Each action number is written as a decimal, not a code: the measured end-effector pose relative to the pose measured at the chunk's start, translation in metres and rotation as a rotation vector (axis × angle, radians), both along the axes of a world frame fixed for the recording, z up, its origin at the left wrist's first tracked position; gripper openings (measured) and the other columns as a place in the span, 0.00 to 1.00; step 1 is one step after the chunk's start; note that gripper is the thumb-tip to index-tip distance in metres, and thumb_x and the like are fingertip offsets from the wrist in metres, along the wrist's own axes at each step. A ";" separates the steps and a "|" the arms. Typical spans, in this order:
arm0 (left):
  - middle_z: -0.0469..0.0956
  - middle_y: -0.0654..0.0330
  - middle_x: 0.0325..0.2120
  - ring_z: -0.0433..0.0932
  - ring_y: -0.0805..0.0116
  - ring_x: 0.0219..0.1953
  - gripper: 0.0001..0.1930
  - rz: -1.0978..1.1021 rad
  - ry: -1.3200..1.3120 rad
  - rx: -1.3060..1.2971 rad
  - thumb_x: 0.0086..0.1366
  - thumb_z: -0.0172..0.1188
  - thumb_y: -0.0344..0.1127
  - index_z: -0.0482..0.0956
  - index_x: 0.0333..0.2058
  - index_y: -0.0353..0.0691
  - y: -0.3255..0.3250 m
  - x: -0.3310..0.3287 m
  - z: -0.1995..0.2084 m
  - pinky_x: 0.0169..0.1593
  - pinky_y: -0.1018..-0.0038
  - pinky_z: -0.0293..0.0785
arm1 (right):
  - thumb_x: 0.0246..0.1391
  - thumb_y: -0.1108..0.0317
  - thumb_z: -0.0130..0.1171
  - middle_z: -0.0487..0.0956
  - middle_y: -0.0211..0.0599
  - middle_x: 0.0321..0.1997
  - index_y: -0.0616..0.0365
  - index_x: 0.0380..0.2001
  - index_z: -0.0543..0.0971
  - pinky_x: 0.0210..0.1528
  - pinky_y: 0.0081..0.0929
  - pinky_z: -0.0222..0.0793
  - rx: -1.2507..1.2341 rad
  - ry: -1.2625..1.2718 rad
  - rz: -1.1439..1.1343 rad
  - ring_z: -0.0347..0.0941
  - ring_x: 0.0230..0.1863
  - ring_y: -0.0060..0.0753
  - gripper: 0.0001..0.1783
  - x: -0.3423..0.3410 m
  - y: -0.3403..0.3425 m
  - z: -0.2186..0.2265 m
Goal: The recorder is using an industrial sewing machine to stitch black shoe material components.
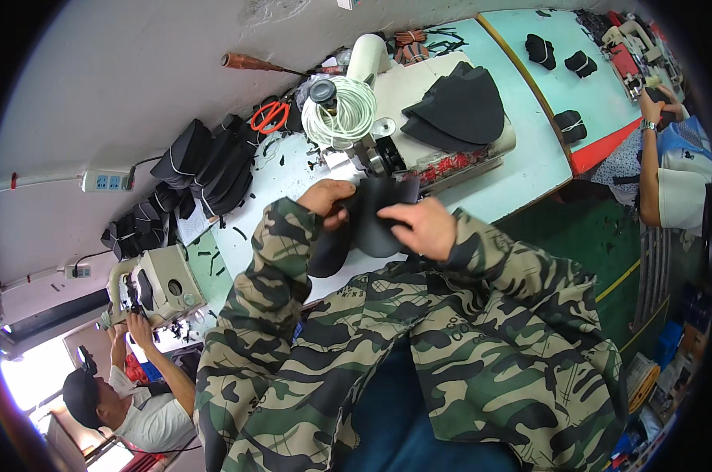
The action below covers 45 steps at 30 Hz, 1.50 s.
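Observation:
My left hand (327, 201) is closed on the edge of a dark grey, curved sheet piece (374, 224), thumb on top. My right hand (428, 228) lies over the same piece from the right, its index finger stretched out onto the surface and its thumb apart. Another dark rounded piece (329, 253) hangs below my left hand. Just beyond my hands is the round black head (385, 156) of a cream bench machine (450, 161). A stack of dark, fan-shaped pieces (460, 108) lies on top of the machine.
A pale coil of tubing (340, 112), orange-handled scissors (270, 116) and a screwdriver (249, 62) sit behind. Tied dark bundles (206, 164) are piled left on the white table (268, 179). Co-workers sit left (147, 413) and right (678, 181).

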<state>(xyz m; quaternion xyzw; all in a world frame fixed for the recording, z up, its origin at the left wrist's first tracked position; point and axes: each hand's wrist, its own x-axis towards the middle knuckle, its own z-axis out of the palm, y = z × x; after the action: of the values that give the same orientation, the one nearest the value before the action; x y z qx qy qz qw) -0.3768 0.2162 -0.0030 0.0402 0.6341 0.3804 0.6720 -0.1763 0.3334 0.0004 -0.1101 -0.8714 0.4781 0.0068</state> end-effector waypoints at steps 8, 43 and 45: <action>0.68 0.62 0.10 0.63 0.76 0.08 0.12 -0.341 0.352 -0.020 0.62 0.51 0.41 0.76 0.34 0.37 0.038 -0.019 -0.014 0.13 0.78 0.57 | 0.45 0.67 0.55 0.78 0.45 0.27 0.52 0.41 0.76 0.32 0.42 0.70 0.176 0.067 -0.127 0.74 0.27 0.52 0.16 -0.009 -0.016 0.016; 0.74 0.65 0.21 0.68 0.78 0.26 0.06 -0.683 0.543 0.267 0.58 0.54 0.29 0.74 0.29 0.31 -0.010 -0.030 -0.001 0.34 0.78 0.65 | 0.49 0.69 0.59 0.77 0.42 0.43 0.67 0.49 0.72 0.39 0.23 0.72 -1.106 -0.221 -0.240 0.75 0.38 0.28 0.23 -0.006 -0.011 -0.030; 0.73 0.61 0.19 0.68 0.75 0.24 0.08 -0.689 0.707 0.303 0.57 0.54 0.33 0.74 0.29 0.31 -0.003 -0.034 -0.005 0.32 0.74 0.65 | 0.50 0.69 0.59 0.76 0.40 0.41 0.70 0.52 0.67 0.39 0.21 0.73 -1.144 -0.221 -0.265 0.75 0.37 0.26 0.27 -0.017 -0.018 -0.029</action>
<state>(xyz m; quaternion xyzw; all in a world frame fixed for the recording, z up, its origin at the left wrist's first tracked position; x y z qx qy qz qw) -0.4110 0.2137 -0.0083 0.4697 0.7103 0.1877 0.4895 -0.1934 0.3158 -0.0290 -0.2532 -0.4500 0.8522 -0.0847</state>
